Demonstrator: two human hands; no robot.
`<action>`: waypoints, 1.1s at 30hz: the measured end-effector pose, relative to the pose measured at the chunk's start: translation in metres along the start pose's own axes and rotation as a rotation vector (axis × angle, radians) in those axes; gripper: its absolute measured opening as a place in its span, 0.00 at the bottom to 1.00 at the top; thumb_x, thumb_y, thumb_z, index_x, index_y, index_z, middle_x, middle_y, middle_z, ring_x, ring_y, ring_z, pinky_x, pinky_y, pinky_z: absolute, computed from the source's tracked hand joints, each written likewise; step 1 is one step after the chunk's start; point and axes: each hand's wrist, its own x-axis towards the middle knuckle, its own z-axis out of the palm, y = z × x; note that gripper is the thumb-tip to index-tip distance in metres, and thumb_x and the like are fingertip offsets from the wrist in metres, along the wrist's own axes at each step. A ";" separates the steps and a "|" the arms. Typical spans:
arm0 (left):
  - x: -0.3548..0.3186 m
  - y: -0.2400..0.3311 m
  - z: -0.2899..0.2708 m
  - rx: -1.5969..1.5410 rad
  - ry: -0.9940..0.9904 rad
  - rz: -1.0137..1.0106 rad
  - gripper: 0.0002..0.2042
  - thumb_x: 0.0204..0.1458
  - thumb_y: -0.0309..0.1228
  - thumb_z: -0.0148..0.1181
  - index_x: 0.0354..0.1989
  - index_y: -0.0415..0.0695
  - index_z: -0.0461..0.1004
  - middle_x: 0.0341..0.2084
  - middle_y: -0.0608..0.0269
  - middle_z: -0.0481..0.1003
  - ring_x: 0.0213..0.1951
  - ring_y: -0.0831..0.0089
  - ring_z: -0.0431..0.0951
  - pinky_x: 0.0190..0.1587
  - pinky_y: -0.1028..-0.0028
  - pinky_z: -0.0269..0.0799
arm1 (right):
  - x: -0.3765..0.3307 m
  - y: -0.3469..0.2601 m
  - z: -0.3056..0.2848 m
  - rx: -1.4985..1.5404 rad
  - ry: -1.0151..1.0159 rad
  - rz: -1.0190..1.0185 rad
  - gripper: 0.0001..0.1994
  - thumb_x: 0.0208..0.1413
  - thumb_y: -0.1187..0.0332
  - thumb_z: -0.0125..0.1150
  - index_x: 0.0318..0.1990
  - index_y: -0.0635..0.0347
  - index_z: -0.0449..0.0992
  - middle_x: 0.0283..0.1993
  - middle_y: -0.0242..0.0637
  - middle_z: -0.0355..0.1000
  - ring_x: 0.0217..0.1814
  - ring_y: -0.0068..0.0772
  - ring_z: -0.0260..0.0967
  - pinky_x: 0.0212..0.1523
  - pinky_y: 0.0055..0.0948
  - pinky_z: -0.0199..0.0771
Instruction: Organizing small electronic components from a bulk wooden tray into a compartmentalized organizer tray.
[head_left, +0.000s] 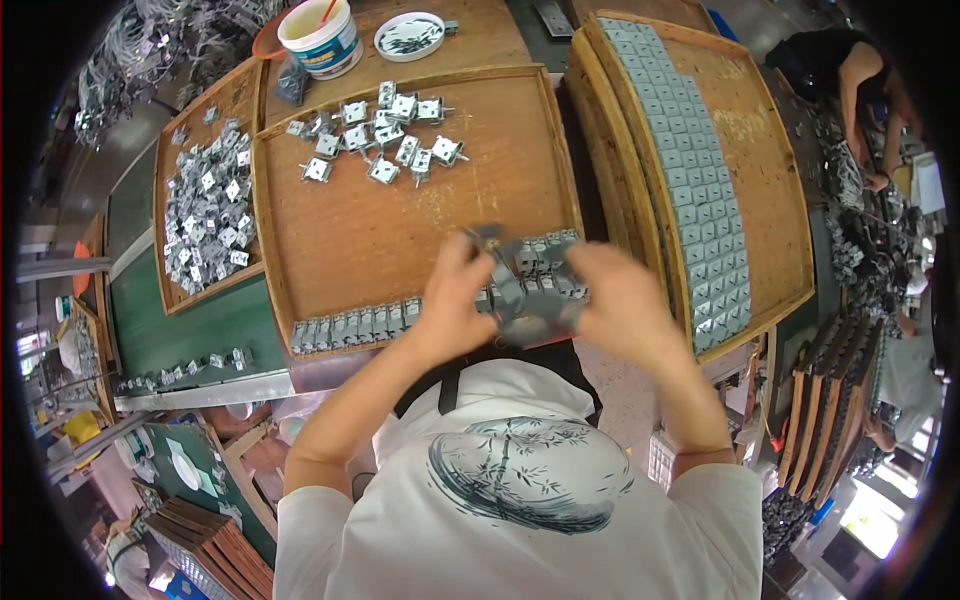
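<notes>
My left hand (452, 305) and my right hand (625, 300) are over the near right corner of a shallow wooden tray (370, 225). Their fingers curl in toward each other around a dark grey part (510, 290), blurred by motion, its exact kind unclear. Beneath and beside it, small silver metal box-shaped parts stand in close rows; the row of parts (355, 325) runs along the tray's near edge to the left. A loose cluster of similar metal parts (385, 130), with thin pins sticking out, lies at the tray's far side. My hands partly hide the rows below them.
To the left, a wooden tray holds a heap of metal parts (210, 205). On the right, stacked trays carry neat rows of grey parts (705, 185). A white bucket (320, 40) and a white dish (409, 37) stand behind. Another person (850, 90) works at far right.
</notes>
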 end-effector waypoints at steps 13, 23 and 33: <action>0.026 -0.073 0.036 -0.098 -0.487 -0.458 0.27 0.42 0.24 0.59 0.57 0.38 0.70 0.49 0.43 0.70 0.52 0.49 0.70 0.56 0.62 0.66 | 0.116 0.207 -0.123 0.107 0.304 0.603 0.13 0.55 0.67 0.57 0.41 0.67 0.79 0.35 0.43 0.77 0.38 0.32 0.72 0.39 0.35 0.70; -0.049 -0.080 -0.049 -0.010 0.216 -0.390 0.21 0.48 0.18 0.60 0.53 0.43 0.73 0.42 0.59 0.67 0.42 0.63 0.74 0.44 0.67 0.76 | 0.162 0.279 -0.085 0.751 0.201 0.623 0.18 0.52 0.62 0.66 0.46 0.65 0.78 0.39 0.37 0.76 0.36 0.31 0.72 0.40 0.31 0.72; -0.196 -0.107 -0.220 0.989 0.476 -1.252 0.15 0.48 0.33 0.58 0.46 0.47 0.73 0.36 0.53 0.79 0.38 0.49 0.79 0.41 0.53 0.74 | 0.164 0.271 -0.116 0.837 0.594 0.449 0.17 0.60 0.71 0.58 0.57 0.57 0.70 0.45 0.32 0.73 0.41 0.27 0.74 0.34 0.25 0.69</action>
